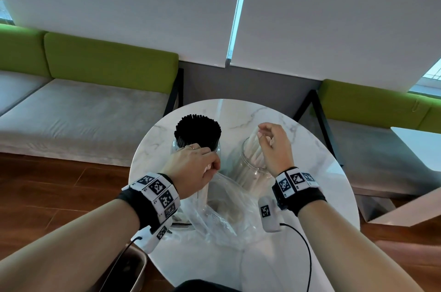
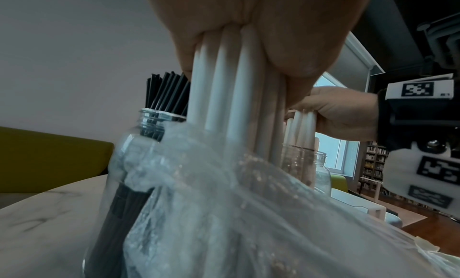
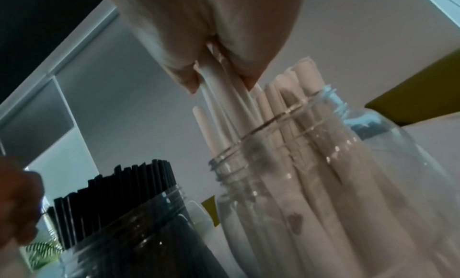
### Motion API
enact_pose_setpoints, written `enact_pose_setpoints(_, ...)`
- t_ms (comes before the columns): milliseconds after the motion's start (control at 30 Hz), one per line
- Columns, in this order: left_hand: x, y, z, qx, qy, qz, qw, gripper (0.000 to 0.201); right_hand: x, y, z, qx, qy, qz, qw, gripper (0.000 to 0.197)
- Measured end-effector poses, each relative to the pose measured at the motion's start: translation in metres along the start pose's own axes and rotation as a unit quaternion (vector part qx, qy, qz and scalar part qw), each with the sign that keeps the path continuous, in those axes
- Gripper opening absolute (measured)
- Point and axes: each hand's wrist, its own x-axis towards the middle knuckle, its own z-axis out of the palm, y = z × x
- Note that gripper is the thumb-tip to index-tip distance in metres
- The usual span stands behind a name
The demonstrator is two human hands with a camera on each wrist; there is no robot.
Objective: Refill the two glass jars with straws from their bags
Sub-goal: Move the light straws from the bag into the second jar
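At about ten o'clock on the round marble bench (image 1: pixel 310 172) stands the left jar (image 1: pixel 177 146), packed tight with black straws (image 1: pixel 197 130) that rise above its mouth; that one looks done. No bag for the black straws can be made out for certain.

Just in front of it, the left hand (image 1: pixel 194 168) is closed round a bunch of white straws (image 2: pixel 231 89), gripping them near their upper ends, with their lower ends still down inside the clear bag (image 1: pixel 222 210). The bag lies crumpled toward six o'clock, between the two forearms, and touches the left jar's side. More white straws seem to remain in it, though the plastic blurs the count.

At about two o'clock stands the right jar (image 1: pixel 250 167), holding many paper-wrapped white straws but with room left at its mouth. The right hand (image 1: pixel 274 146) hovers directly over that mouth, its fingers pinching a few white straws whose lower ends are already inside the jar.

So I judge the work past halfway: the right hand's few need dropping in, then the left hand's bunch, then whatever the bag still holds.
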Motion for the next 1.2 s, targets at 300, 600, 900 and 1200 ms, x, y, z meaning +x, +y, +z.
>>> enact_pose_setpoints(300,0.002,0.001,0.0,-0.005,0.0,-0.001,1.0,0.027,-0.006,0.023,-0.007,-0.308,-0.129,-0.114,0.936,0.049)
enact_pose_setpoints(600,0.003,0.0,0.001,-0.016,0.009,0.0,1.0,0.021,-0.021,0.049,-0.028,-0.1,0.036,0.072,0.992,0.086)
enact_pose_setpoints(900,0.006,0.003,0.002,-0.019,0.0,0.0,1.0,0.031,0.003,0.032,-0.008,-0.036,-0.019,0.095,0.995,0.107)
enact_pose_setpoints(1200,0.005,0.0,0.004,-0.023,0.025,0.012,0.999,0.021,0.022,0.031,0.006,-0.193,-0.012,0.019,0.981,0.065)
